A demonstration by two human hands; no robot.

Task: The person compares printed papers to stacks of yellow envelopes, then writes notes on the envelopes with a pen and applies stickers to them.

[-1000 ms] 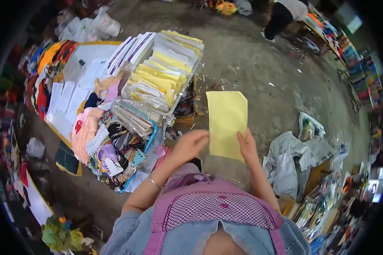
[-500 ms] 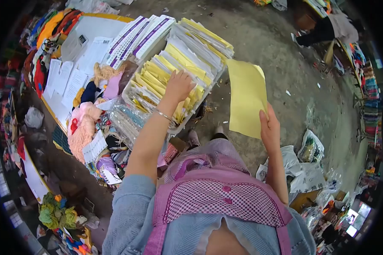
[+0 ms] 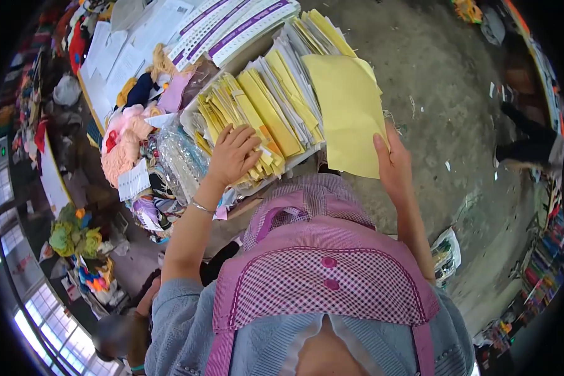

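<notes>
My right hand (image 3: 395, 161) grips a large yellow envelope (image 3: 348, 116) by its right edge, thumb on the near face and fingers behind. The envelope hangs tilted beside a pale bin (image 3: 292, 161), covering part of its right end. The bin is packed with upright yellow and white envelopes (image 3: 266, 109). My left hand (image 3: 234, 153) lies over the tops of the yellow envelopes at the bin's left end, its fingers stretched out and bent a little. These envelopes lean left, and a broad yellow face shows just right of the fingers.
Purple-striped white cards (image 3: 254, 31) lie behind the bin. Printed sheets (image 3: 122, 66), pink yarn (image 3: 124, 156) and clear plastic packets (image 3: 180, 153) lie to the left. A person (image 3: 122, 338) is at lower left, another person (image 3: 532, 135) at far right. Scraps dot the concrete floor (image 3: 432, 75).
My view has shifted. My left hand has moved left along the envelope tops, and the envelopes there lean further over. The held yellow envelope has come left, closer to the bin. A person appears at lower left.
</notes>
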